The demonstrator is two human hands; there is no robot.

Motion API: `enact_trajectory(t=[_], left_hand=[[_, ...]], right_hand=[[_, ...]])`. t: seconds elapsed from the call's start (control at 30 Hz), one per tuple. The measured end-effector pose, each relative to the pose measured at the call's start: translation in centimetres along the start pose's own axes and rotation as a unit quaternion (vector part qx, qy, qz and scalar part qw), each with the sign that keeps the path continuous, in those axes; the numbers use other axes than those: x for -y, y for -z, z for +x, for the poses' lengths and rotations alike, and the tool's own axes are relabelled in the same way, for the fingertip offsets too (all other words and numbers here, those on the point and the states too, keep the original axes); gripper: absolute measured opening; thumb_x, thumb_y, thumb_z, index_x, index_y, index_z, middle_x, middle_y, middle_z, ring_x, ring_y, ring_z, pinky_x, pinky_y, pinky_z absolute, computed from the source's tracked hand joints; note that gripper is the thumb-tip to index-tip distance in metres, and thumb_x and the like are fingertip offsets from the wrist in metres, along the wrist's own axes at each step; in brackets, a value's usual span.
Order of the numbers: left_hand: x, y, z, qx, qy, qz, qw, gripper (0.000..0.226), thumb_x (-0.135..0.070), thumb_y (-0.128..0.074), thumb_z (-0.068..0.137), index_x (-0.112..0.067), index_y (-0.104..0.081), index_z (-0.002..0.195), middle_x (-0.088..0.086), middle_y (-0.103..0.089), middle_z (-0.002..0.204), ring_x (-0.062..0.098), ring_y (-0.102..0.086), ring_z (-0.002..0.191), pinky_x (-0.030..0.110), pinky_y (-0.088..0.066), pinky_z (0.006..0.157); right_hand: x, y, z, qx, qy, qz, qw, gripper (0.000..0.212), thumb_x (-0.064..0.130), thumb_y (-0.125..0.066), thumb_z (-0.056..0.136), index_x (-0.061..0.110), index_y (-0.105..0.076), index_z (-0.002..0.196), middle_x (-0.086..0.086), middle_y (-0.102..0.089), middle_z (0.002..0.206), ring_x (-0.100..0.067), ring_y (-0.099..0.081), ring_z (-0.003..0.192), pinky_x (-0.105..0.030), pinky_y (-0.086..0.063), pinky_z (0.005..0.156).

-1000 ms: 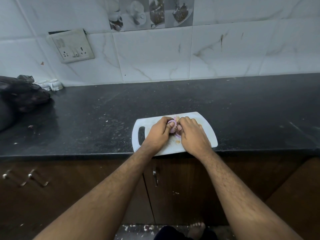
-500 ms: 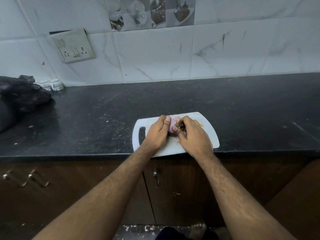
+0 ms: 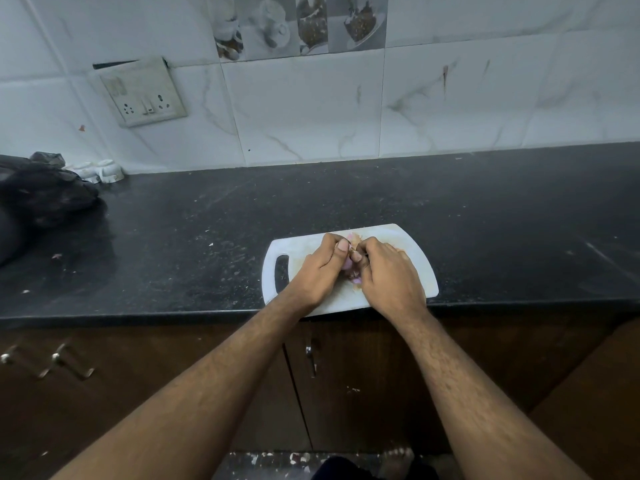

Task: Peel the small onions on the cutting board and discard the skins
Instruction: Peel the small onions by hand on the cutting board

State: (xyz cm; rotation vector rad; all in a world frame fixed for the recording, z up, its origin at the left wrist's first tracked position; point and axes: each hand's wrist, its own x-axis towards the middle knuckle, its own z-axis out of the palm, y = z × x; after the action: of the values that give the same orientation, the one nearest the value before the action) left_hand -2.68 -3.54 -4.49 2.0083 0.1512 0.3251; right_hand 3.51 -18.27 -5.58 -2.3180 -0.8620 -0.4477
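A white cutting board with a handle slot lies at the front edge of the black counter. Both hands meet over its middle. My left hand grips a small pinkish onion, which shows only as a sliver between the fingers. My right hand pinches a bit of brown skin at the onion's top with thumb and forefinger. More pink onion pieces lie on the board under the hands, mostly hidden.
The black counter carries scattered crumbs. A dark bag and small white objects sit at the far left by the tiled wall. A wall socket is above them. Brown cabinet doors are below.
The hands stay together over the board; my right thumb and forefinger have shifted up to the onion's top and taken hold of brown skin. The view has tilted slightly.
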Motion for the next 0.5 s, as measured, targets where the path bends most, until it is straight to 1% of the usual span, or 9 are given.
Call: enact_trajectory(t=[0.07, 0.1, 0.13, 0.2, 0.27, 0.33, 0.4, 0.47, 0.5], left_hand=[[-0.34, 0.11, 0.06, 0.016, 0.03, -0.014, 0.999, 0.047, -0.059, -0.039, 0.089, -0.021, -0.058, 0.11, 0.0, -0.072, 0.113, 0.025, -0.065, 0.115, 0.045, -0.048, 0.107], [-0.43, 0.18, 0.08, 0.023, 0.041, -0.012, 0.999, 0.047, -0.054, -0.039, 0.085, -0.02, -0.057, 0.112, 0.008, -0.071, 0.116, 0.033, -0.063, 0.117, 0.054, -0.045, 0.109], [-0.56, 0.22, 0.09, 0.027, 0.045, 0.001, 0.999, 0.045, -0.05, -0.038, 0.083, -0.021, -0.056, 0.112, 0.011, -0.07, 0.117, 0.036, -0.061, 0.117, 0.058, -0.044, 0.108], [-0.74, 0.18, 0.02, 0.024, 0.036, 0.039, 0.998, 0.041, -0.051, -0.036, 0.087, -0.023, -0.054, 0.11, 0.009, -0.067, 0.116, 0.035, -0.057, 0.117, 0.056, -0.042, 0.107], [-0.81, 0.1, -0.14, 0.011, 0.013, 0.076, 0.997, 0.04, -0.052, -0.032, 0.097, -0.021, -0.055, 0.108, 0.002, -0.064, 0.111, 0.025, -0.051, 0.114, 0.046, -0.039, 0.103], [-0.63, -0.09, -0.08, 0.002, -0.013, 0.124, 0.992, 0.04, -0.047, -0.03, 0.107, -0.017, -0.056, 0.106, -0.006, -0.061, 0.104, 0.019, -0.046, 0.108, 0.042, -0.032, 0.1], [-0.5, -0.25, 0.08, -0.003, -0.026, 0.167, 0.986, 0.034, -0.038, -0.031, 0.112, -0.016, -0.056, 0.107, -0.008, -0.06, 0.104, 0.019, -0.044, 0.107, 0.044, -0.03, 0.103], [-0.37, -0.15, 0.21, -0.018, -0.027, 0.18, 0.983, 0.029, -0.034, -0.034, 0.112, -0.017, -0.057, 0.117, -0.008, -0.06, 0.11, 0.019, -0.043, 0.109, 0.046, -0.032, 0.105], [-0.3, -0.01, 0.27, -0.028, -0.022, 0.164, 0.986, 0.028, -0.033, -0.036, 0.112, -0.018, -0.056, 0.125, -0.007, -0.059, 0.114, 0.019, -0.044, 0.112, 0.047, -0.033, 0.107]], right_hand=[[0.4, 0.2, -0.05, -0.006, -0.013, 0.007, 1.0, 0.031, 0.039, -0.028, 0.092, 0.02, -0.051, 0.093, 0.005, -0.062, 0.084, -0.024, -0.057, 0.083, -0.037, -0.039, 0.073], [0.55, 0.24, -0.03, -0.009, -0.022, 0.01, 1.0, 0.035, 0.043, -0.022, 0.088, 0.02, -0.049, 0.09, 0.007, -0.057, 0.081, -0.023, -0.055, 0.08, -0.036, -0.037, 0.069], [0.62, 0.23, 0.01, -0.006, -0.029, 0.005, 1.0, 0.036, 0.044, -0.019, 0.087, 0.021, -0.047, 0.089, 0.008, -0.054, 0.079, -0.022, -0.053, 0.078, -0.036, -0.036, 0.066], [0.51, 0.0, 0.08, 0.003, -0.035, -0.02, 0.999, 0.028, 0.04, -0.023, 0.092, 0.022, -0.044, 0.087, 0.008, -0.052, 0.079, -0.021, -0.051, 0.077, -0.036, -0.036, 0.062], [0.42, -0.23, 0.15, 0.006, -0.037, -0.041, 0.998, 0.02, 0.033, -0.032, 0.101, 0.022, -0.041, 0.087, 0.007, -0.051, 0.079, -0.02, -0.048, 0.075, -0.036, -0.034, 0.063], [0.56, -0.27, 0.15, -0.003, -0.04, -0.049, 0.998, 0.024, 0.035, -0.031, 0.103, 0.021, -0.04, 0.085, 0.007, -0.049, 0.078, -0.02, -0.044, 0.073, -0.035, -0.032, 0.064], [0.78, -0.2, 0.06, -0.01, -0.042, -0.05, 0.998, 0.028, 0.038, -0.03, 0.102, 0.02, -0.04, 0.084, 0.006, -0.049, 0.075, -0.02, -0.044, 0.072, -0.035, -0.031, 0.063], [0.74, -0.22, -0.04, -0.011, -0.05, -0.037, 0.998, 0.028, 0.038, -0.033, 0.103, 0.019, -0.041, 0.084, 0.005, -0.051, 0.075, -0.02, -0.047, 0.072, -0.036, -0.033, 0.061], [0.63, -0.26, -0.04, -0.013, -0.06, -0.026, 0.998, 0.027, 0.038, -0.036, 0.103, 0.019, -0.042, 0.085, 0.004, -0.053, 0.075, -0.02, -0.049, 0.073, -0.037, -0.035, 0.06]])
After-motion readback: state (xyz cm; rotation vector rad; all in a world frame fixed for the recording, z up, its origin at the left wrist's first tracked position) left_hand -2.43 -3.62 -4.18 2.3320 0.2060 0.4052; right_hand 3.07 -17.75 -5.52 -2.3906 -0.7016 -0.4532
